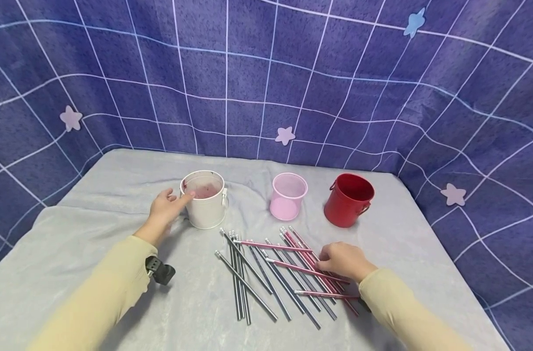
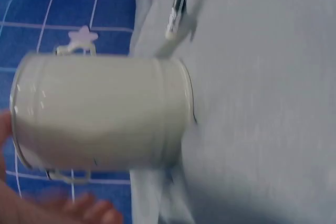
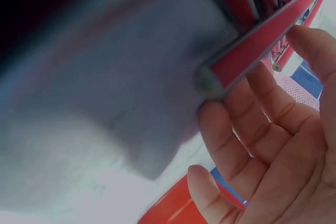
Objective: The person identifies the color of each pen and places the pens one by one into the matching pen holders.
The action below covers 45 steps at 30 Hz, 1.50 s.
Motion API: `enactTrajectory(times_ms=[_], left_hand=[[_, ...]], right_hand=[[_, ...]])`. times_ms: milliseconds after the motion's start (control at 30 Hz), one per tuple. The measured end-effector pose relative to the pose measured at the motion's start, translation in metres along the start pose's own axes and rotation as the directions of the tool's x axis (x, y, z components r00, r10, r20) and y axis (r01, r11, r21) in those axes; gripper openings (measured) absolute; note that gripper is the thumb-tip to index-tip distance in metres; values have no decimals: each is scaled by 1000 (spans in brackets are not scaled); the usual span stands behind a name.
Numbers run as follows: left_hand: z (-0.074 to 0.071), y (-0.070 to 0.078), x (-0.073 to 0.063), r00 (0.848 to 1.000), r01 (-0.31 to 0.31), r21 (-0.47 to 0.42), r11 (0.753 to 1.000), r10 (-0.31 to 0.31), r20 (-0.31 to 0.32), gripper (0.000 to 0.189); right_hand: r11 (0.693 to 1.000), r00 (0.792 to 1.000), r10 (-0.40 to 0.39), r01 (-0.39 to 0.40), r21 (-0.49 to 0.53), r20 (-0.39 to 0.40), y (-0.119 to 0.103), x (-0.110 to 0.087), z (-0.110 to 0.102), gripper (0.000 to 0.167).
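The left hand [image 1: 165, 214] is loosely open at the near side of a cream-white metal bucket [image 1: 206, 212] with side handles; its thumb touches the rim and its fingers reach along the outside, not wrapped round it. The right hand [image 1: 345, 261] reaches down with bent fingers against a red pencil [image 3: 262, 43]; from the blurry right wrist view I can't tell whether it pinches it. Just inward from that hand lie more red pencils [image 1: 270, 245], crossing one another, and between the two hands fan the dark pencils [image 1: 247, 286], silver ferrules mostly pointing away from the person. Beyond the pencils and between the hands stands a pink cup [image 1: 286, 206]; beyond the right hand, a red bucket [image 1: 340, 209]. All sit on a grey cloth-covered counter [image 1: 191, 312].
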<state>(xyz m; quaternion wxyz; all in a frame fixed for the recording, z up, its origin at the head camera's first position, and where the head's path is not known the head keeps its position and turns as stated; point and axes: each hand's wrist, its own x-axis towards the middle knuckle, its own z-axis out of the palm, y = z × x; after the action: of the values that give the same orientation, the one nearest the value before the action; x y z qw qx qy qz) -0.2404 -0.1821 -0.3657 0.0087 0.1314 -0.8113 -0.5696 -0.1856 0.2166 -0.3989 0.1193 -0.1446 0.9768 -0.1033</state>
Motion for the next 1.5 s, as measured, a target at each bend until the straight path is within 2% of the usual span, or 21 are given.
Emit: enactTrajectory(times_ms=[67, 133, 267, 333, 433, 567, 1000, 1167, 1400, 1500], left_hand=[[-4, -1, 5, 996, 8, -72, 997, -2, 87, 73], [-7, -1, 8, 991, 27, -99, 995, -13, 136, 68], [-12, -2, 11, 987, 48, -105, 993, -31, 160, 66], [-13, -3, 12, 987, 38, -89, 995, -23, 162, 65], [-16, -5, 15, 980, 12, -71, 997, 2, 197, 66], [-19, -8, 17, 972, 7, -58, 998, 7, 235, 68], [-20, -6, 18, 972, -9, -18, 1000, 13, 236, 66], [-19, -6, 18, 975, -12, -6, 1000, 13, 222, 66], [-19, -6, 17, 977, -14, 10, 1000, 12, 214, 64], [-19, -6, 17, 977, -15, 9, 1000, 13, 214, 64]], right_hand=[[1000, 1000, 5, -6, 28, 16, 0, 1, -1, 15], [998, 999, 13, -15, 59, 38, 0, 3, -1, 13], [994, 997, 27, -34, 107, 74, 2, 8, -2, 7], [992, 996, 37, -47, 121, 81, 2, 9, -2, 6], [988, 995, 48, -60, 142, 84, 3, 11, -1, 8], [983, 995, 44, -59, 176, 90, 4, 12, 0, 10], [957, 995, -9, -21, 289, 101, 11, 12, 0, 16], [957, 994, 17, -47, 288, 106, 16, 10, 1, 11], [964, 997, -9, -14, 265, 83, 19, 9, -1, 12], [974, 998, 9, -23, 227, 65, 17, 9, -1, 12]])
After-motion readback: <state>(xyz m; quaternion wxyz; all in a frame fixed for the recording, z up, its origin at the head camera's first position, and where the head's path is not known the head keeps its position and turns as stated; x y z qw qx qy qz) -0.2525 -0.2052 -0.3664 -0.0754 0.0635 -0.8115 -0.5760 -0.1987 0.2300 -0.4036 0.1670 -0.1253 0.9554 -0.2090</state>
